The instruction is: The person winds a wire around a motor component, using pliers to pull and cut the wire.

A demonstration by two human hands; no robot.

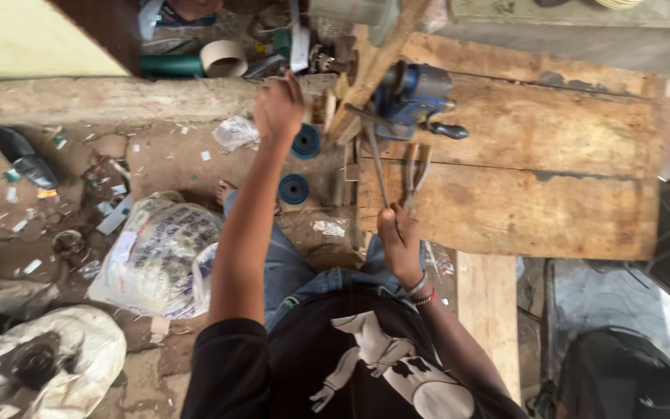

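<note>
Our right hand (398, 237) grips the pliers (415, 174); our left hand (278, 109) clenches by the blue vise (412, 93). We judge the pliers could slip and pinch.

The left hand (278, 107) closes on something too small and blurred to tell. The right hand (398, 237) hides the handle ends of the long tools (412, 174). The worktop (552, 155) runs off the right edge. The black shoe (21, 155) lies partly blurred.

Black printed shirt, blue jeans, wristbands.
</note>
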